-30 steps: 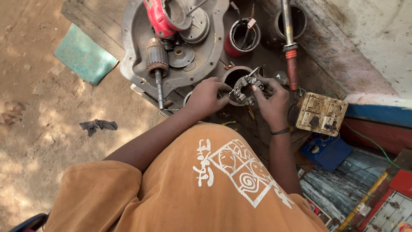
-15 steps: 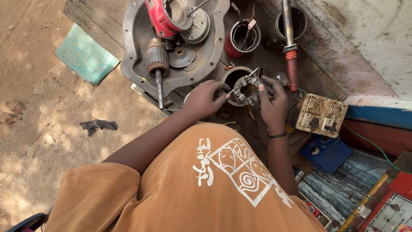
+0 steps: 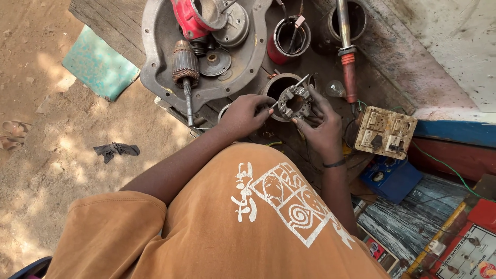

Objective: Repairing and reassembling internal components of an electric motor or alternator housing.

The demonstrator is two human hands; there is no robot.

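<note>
Over a dark cup (image 3: 281, 88) on the cluttered tabletop (image 3: 310, 155), the right hand (image 3: 321, 126) still cradles a ring-shaped metal part (image 3: 294, 102); the left hand (image 3: 244, 114), apparently pinching a thin tool (image 3: 289, 90), has barely shifted, so work continues in place.

Dull grey metal ring part (image 3: 294, 101); beside it, matt cast-metal housing plate (image 3: 155, 57), coppery armature (image 3: 184, 64), rough worn wooden bench (image 3: 103, 20), matt orange cloth shirt (image 3: 206, 227).
</note>
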